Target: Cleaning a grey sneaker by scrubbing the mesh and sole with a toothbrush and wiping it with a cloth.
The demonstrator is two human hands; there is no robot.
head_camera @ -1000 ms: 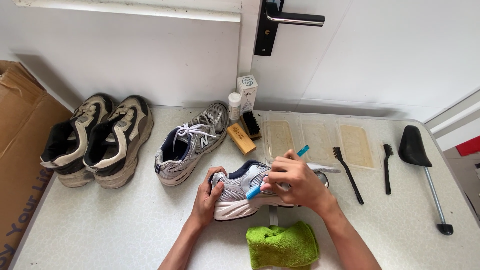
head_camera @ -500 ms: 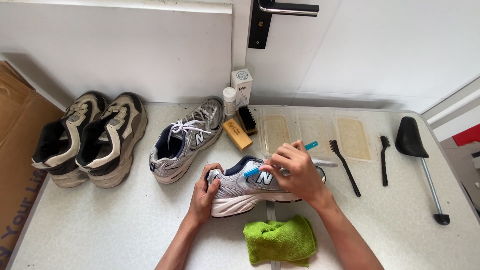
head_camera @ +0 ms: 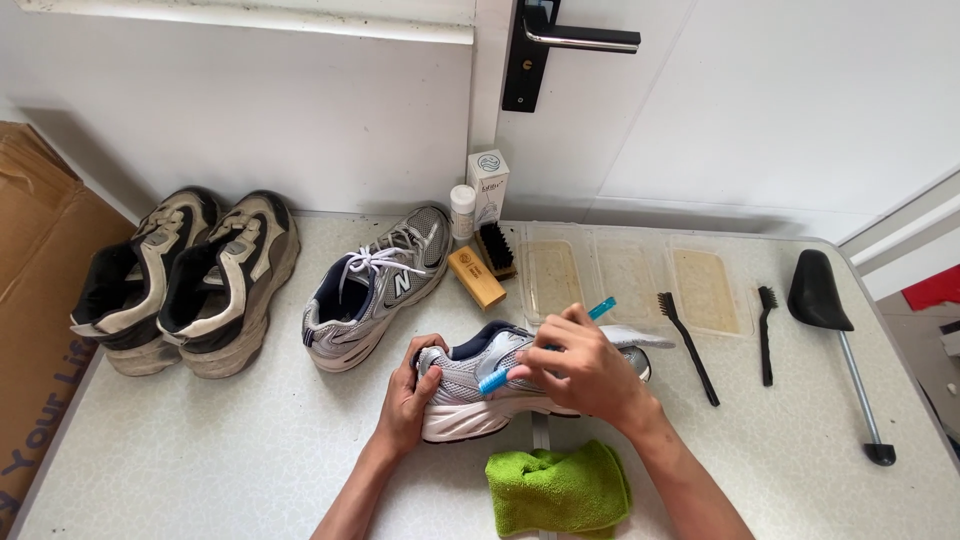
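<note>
1. Left hand wrapped around the heel of a silver sneaker, fingers curled shut on it, thumb across the back.
2. Silver sneaker lying on the near middle of the speckled table, toe pointing right, white sole facing the near edge.
3. Right hand closed on a blue toothbrush, fingers pinched around the handle, brush end down on the side of the sneaker, handle tip rising to the far right.
4. Green cloth bunched just near of the sneaker, close to the right forearm.
5. Matching silver sneaker with white laces standing far left of the held one, apart from it.
6. Pair of worn black and beige shoes at the far left, beside a cardboard box.
7. Wooden brush, small white bottle and white carton grouped by the far wall.
8. Three clear trays in a row on the far side, right of the wooden brush.
9. Two thin black brushes lying right of the hands, black shoe tree farthest right.
</note>
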